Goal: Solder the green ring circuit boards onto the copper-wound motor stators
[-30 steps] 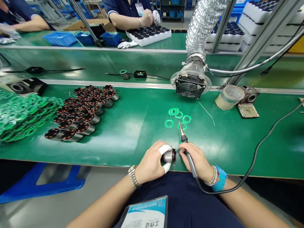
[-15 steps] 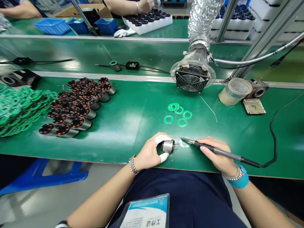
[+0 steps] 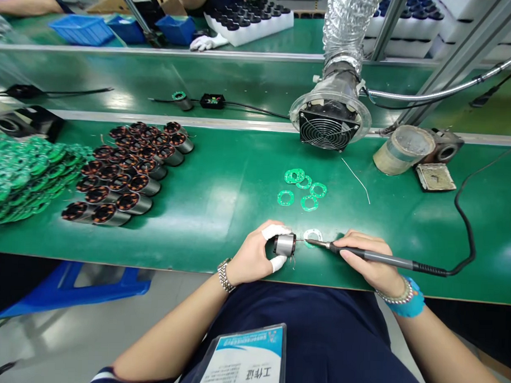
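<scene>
Between thumb and finger, both in white finger cots, my left hand (image 3: 259, 251) grips a motor stator (image 3: 285, 245) lying on its side just above the bench. Thin wire ends stick out of its right side. My right hand (image 3: 368, 259) is closed around the handle of a soldering iron (image 3: 379, 259) whose cable runs off to the right. The iron's tip points left, near a wire end of the stator and over a ring-shaped circuit board (image 3: 313, 234) on the bench. Whether the tip touches wire or board I cannot tell.
Several green ring boards (image 3: 309, 203) lie ahead, beside a bent solder wire (image 3: 356, 180). A fume fan (image 3: 327, 131) hangs beyond them. Stators (image 3: 128, 202) stand in rows at left by a board pile (image 3: 29, 178). A round tub (image 3: 403, 150) and sponge tray (image 3: 435, 177) sit at right.
The iron's tip has dropped slightly toward the bench, from above the ring board's upper edge to its lower part near the wire. My left hand still holds the stator. The view has shifted a little.
</scene>
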A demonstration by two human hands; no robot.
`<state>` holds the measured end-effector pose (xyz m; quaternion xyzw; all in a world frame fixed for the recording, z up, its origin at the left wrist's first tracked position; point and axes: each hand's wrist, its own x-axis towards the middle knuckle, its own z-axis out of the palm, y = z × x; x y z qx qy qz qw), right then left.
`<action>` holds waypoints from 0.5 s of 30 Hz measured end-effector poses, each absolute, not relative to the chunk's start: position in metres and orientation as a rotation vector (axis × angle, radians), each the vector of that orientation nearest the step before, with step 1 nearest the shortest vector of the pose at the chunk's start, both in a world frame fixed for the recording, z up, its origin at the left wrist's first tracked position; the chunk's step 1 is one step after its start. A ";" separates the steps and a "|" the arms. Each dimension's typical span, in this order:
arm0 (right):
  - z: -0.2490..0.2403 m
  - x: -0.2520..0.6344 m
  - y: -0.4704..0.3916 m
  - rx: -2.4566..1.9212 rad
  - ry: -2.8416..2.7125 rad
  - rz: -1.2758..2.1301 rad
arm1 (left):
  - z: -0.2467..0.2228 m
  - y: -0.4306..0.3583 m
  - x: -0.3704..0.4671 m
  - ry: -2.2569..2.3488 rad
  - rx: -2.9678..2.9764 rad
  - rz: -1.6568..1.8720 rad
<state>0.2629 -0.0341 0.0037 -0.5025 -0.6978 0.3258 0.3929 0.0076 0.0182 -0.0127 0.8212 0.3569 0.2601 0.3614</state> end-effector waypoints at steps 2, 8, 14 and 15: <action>0.003 0.263 -0.034 -1.277 -1.767 0.823 | -0.012 0.018 0.007 0.917 2.114 0.679; 0.005 0.262 -0.034 -1.259 -1.758 0.833 | -0.014 0.019 0.007 0.924 2.104 0.682; 0.004 0.262 -0.033 -1.265 -1.766 0.838 | -0.014 0.019 0.008 0.923 2.109 0.688; 0.004 0.262 -0.033 -1.266 -1.765 0.840 | -0.013 0.019 0.008 0.923 2.109 0.688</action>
